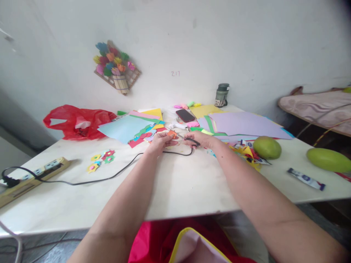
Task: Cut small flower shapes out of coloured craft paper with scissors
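My left hand (161, 143) is closed on a small piece of orange paper (172, 134) near the middle of the table. Just to its right, my right hand (199, 140) grips dark-handled scissors (193, 141), with the blades pointing left toward the orange paper. Behind and left of my left hand lie cut scraps of coloured paper (142, 136). A black phone (185, 115) rests farther back. Small paper flowers (93, 167) in yellow, red, green and blue lie to the left.
A black cable (104, 180) runs from the power strip (52, 168) to near my hands. Around them are a red plastic bag (79, 124), purple sheets (241, 122), a green fruit (267, 147), a glue tube (306, 179) and a bottle (222, 95).
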Action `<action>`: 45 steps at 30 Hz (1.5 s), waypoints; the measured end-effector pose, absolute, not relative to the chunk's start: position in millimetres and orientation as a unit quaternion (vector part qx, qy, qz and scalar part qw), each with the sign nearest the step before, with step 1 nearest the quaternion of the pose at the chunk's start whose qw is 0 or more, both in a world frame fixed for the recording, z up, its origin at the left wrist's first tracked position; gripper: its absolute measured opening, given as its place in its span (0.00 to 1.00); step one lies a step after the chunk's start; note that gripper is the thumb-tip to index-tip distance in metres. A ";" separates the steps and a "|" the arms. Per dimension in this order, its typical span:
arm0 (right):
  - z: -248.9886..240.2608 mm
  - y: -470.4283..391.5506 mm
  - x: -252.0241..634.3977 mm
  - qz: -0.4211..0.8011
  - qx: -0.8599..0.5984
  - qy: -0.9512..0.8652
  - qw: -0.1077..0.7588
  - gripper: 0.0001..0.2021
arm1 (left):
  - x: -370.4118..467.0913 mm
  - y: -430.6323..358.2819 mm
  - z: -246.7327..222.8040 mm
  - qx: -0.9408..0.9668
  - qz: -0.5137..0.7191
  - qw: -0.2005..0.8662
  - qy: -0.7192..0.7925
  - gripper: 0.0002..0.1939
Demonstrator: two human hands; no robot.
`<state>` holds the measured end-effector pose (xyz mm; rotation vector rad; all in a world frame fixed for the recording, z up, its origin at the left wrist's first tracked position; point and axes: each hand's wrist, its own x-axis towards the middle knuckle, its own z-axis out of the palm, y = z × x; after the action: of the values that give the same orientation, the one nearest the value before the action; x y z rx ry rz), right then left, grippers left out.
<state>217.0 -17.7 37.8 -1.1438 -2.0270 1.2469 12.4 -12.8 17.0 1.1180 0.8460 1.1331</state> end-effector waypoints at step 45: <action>38.1 -16.4 215.8 0.439 -0.444 -0.741 0.247 0.15 | 12.2 -11.1 16.4 0.527 0.483 0.582 0.389 0.14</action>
<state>215.8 -16.4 38.1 -1.2111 -2.0208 1.1958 12.2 -11.1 16.4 1.2298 0.9094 1.1271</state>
